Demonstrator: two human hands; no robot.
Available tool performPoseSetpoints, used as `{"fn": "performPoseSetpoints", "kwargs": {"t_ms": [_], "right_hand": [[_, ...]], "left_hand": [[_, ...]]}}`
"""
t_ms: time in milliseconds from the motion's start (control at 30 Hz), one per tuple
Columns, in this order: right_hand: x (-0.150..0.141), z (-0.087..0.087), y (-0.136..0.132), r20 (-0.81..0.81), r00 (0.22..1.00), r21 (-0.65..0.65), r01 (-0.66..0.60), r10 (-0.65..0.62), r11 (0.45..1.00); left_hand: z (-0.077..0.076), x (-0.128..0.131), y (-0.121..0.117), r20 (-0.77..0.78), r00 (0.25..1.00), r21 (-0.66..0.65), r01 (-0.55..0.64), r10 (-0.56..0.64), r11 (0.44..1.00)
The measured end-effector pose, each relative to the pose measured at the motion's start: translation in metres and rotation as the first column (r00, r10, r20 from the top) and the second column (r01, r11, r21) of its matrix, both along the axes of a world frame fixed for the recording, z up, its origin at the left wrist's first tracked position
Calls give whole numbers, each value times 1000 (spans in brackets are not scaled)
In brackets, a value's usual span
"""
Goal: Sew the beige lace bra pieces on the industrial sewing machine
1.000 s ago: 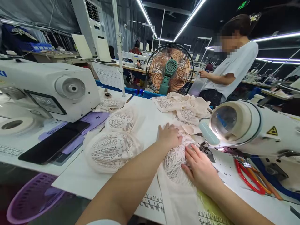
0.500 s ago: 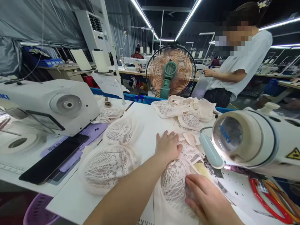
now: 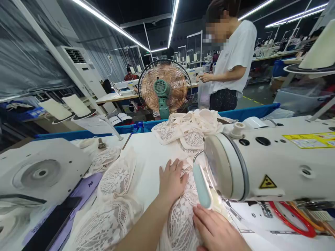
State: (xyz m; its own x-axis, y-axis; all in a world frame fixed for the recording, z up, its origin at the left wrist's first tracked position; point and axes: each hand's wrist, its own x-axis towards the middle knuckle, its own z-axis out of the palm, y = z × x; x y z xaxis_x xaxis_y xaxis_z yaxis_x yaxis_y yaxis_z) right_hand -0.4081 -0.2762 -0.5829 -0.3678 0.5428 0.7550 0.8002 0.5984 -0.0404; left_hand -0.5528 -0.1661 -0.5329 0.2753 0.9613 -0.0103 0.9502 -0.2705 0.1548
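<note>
Cream floral-lace cup fabric point(image 3: 180, 219) lies near centre, w/ L hand point(image 3: 171, 181) spread flat on it & R hand point(image 3: 213, 226) at its R edge, fingers together; vs. earlier, white sewing machine point(image 3: 277, 164) now looms larger on R.

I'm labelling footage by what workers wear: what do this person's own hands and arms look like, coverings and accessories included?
The left hand and right hand are gloveless, with no rings visible. The left forearm is bare; no sleeve, watch or bracelet shows.
</note>
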Motion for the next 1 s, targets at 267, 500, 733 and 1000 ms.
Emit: {"fn": "performPoseSetpoints", "kwargs": {"t_ms": [267, 500, 733, 1000], "right_hand": [[0, 7, -1, 34, 999, 43, -27, 26, 999], [-5, 12, 0, 4, 1000, 85, -12, 11, 996], [-12, 2, 5, -108, 994, 191, 41, -21, 981], [-13, 0, 6, -100, 995, 212, 30, -9, 977]], "left_hand": [[6, 3, 0, -33, 999, -50, -42, 40, 998], [10, 5, -1, -21, 999, -50, -44, 43, 998], [13, 2, -4, -25, 999, -52, -41, 39, 998], [11, 1, -4, -19, 999, -41, -39, 39, 998]]}}
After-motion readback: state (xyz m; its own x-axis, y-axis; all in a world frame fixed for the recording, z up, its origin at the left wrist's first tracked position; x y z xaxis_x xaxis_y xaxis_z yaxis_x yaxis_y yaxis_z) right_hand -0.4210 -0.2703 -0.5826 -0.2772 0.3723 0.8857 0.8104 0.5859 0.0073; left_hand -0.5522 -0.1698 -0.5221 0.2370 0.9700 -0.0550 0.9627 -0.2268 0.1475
